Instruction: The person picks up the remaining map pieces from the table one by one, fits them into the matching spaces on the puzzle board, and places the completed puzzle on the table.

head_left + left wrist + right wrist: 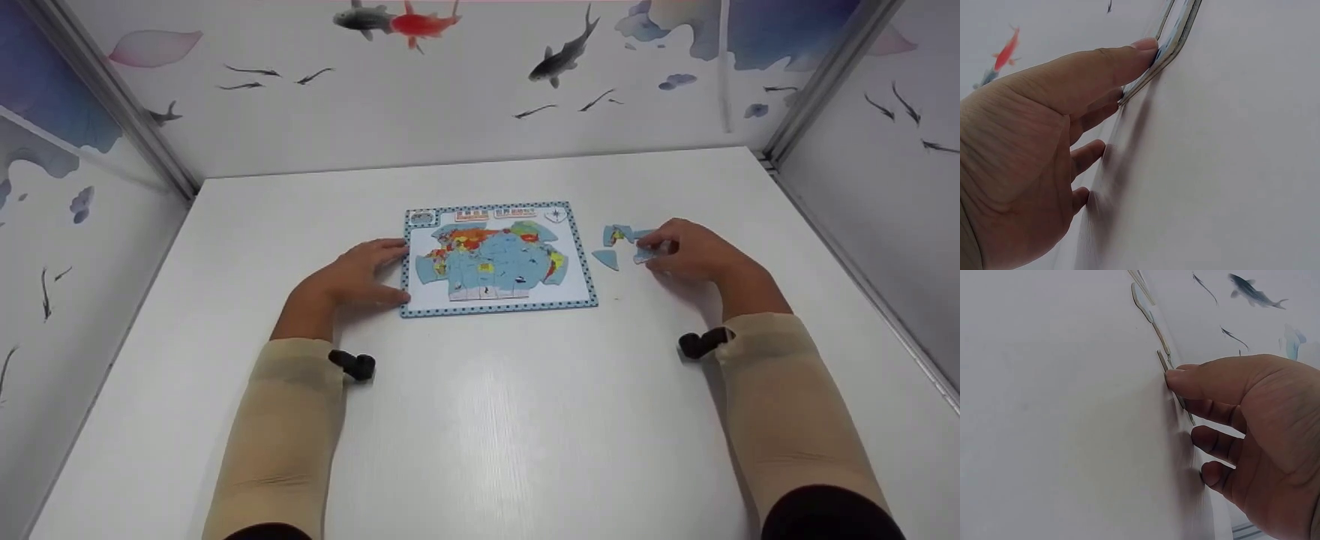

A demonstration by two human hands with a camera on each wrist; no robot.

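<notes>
A world-map jigsaw puzzle board [500, 309] with a blue dotted border lies flat on the white table, many of its pieces joined inside the frame. At the board's left edge, my left hand [352, 276] rests with thumb and fingers extended. In the left wrist view, the left thumb [1129, 59] touches the board's rim [1176, 48]. Right of the board, my right hand [694, 255] pinches a blue puzzle piece [643, 256] between thumb and fingers, low over the table. The fingers partly cover this piece; its edge [1162, 363] shows beside the thumb in the right wrist view.
Between the board and my right hand lie a loose blue triangular piece [607, 260] and a map piece [616, 234]. Another blue piece [643, 234] sits behind the right fingers. Fish-patterned walls [480, 90] enclose the table [487, 420] at the back and sides.
</notes>
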